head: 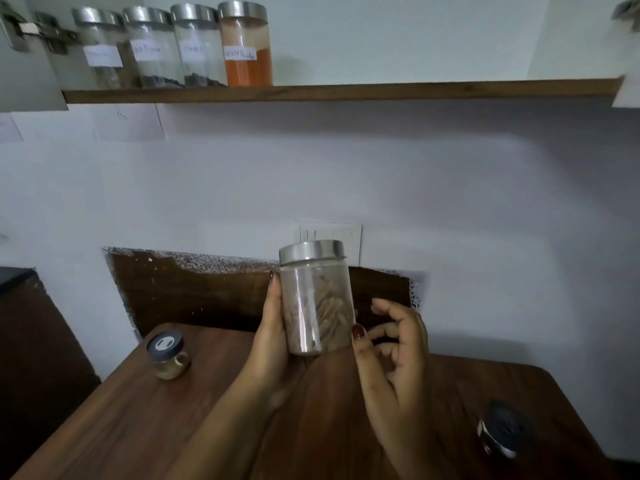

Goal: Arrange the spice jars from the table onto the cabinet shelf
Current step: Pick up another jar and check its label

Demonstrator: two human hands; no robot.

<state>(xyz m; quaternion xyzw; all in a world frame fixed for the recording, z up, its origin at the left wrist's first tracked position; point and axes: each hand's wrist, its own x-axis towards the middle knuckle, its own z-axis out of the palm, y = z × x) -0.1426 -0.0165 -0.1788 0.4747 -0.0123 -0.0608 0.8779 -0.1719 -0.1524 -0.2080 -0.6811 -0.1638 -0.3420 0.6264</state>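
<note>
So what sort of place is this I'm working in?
Likely a home kitchen corner: labelled spice jars on a wooden wall shelf, a wooden table with small jars, and the left hand holding a steel-lidded jar.

Our left hand (273, 336) grips a steel-lidded glass jar (317, 303) of pale brown pieces, upright above the wooden counter (121, 420). Our right hand (398, 348) sits just beside it, its fingers (384, 329) loosely curled. On the counter stand a small black-lidded jar (168, 356) on the left and a blurred dark-lidded jar (504, 431) on the right. Up on the shelf (381, 91), three labelled jars (152, 50) stand beside an orange-filled jar (246, 46).
</note>
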